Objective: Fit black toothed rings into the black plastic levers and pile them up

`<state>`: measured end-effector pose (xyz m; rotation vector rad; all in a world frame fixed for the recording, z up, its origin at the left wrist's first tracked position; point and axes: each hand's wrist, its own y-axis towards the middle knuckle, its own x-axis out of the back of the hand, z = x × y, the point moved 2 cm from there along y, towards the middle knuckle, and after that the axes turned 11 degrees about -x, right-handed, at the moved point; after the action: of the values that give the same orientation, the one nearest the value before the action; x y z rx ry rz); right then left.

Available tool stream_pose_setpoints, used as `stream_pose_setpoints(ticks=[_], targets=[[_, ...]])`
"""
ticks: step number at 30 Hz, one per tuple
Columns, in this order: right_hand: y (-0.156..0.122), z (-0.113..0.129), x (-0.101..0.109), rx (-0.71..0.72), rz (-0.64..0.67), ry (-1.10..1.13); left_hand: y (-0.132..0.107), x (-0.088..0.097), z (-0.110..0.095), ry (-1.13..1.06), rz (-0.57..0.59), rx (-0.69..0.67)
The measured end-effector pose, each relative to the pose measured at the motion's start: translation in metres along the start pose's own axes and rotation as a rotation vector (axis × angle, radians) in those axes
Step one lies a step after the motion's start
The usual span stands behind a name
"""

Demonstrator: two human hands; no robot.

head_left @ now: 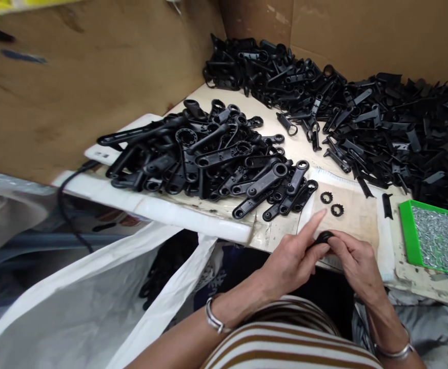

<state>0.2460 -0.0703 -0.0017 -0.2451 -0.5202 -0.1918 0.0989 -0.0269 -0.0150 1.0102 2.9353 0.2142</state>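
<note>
Both hands meet at the near edge of the work table (pixel 193 218). My left hand (pixel 291 259) and my right hand (pixel 352 261) pinch a small black plastic part (pixel 324 238) between their fingertips; the left forefinger sticks out straight. Just beyond them two small black toothed rings (pixel 331 203) lie on a worn cardboard pad (pixel 357 215). A heap of black plastic arms with ringed ends (pixel 212 156) lies to the left of the pad. Each wrist wears a silver bangle.
A bigger heap of black parts (pixel 358 110) fills the back right against cardboard walls (pixel 93 77). A green tray of small metal screws (pixel 437 238) stands at the right. A white plastic bag (pixel 93 302) gapes below the table's left edge; a black cable (pixel 68 205) hangs there.
</note>
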Motion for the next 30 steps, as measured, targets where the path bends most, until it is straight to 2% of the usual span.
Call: stream_pose_setpoints(ticks=[4,6,8,10,12,14,16,19,21,23,25,28,30], targets=[[0.003,0.009,-0.004,0.069,-0.01,-0.033,0.0,0.008,-0.003,0.074,-0.021,-0.032],[0.005,0.012,-0.004,0.093,0.039,-0.058,-0.001,0.013,-0.006,0.185,-0.031,-0.108],[0.009,0.012,0.001,0.143,0.068,-0.113,-0.002,0.021,-0.013,0.385,-0.059,-0.246],[0.016,0.008,0.011,0.218,-0.028,-0.233,-0.004,0.035,-0.024,0.675,-0.129,-0.423],[0.025,0.002,0.021,0.276,-0.198,-0.421,-0.003,0.056,-0.037,0.985,-0.249,-0.551],[0.035,-0.007,0.026,0.291,-0.3,-0.61,0.005,0.08,-0.046,1.237,-0.35,-0.54],[0.043,-0.014,0.026,0.284,-0.309,-0.711,0.017,0.106,-0.049,1.372,-0.393,-0.442],[0.049,-0.021,0.025,0.272,-0.263,-0.706,0.035,0.134,-0.049,1.354,-0.382,-0.374],[0.048,-0.024,0.029,0.252,-0.232,-0.638,0.045,0.141,-0.053,1.307,-0.355,-0.376],[0.045,-0.027,0.035,0.223,-0.23,-0.549,0.057,0.135,-0.062,1.32,-0.314,-0.406],[0.04,-0.031,0.041,0.208,-0.25,-0.481,0.075,0.117,-0.071,1.367,-0.211,-0.445],[0.032,-0.037,0.043,0.211,-0.277,-0.461,0.118,0.073,-0.071,1.389,0.1,-0.444],[0.027,-0.041,0.042,0.218,-0.27,-0.448,0.152,0.043,-0.06,1.394,0.21,-0.47]])
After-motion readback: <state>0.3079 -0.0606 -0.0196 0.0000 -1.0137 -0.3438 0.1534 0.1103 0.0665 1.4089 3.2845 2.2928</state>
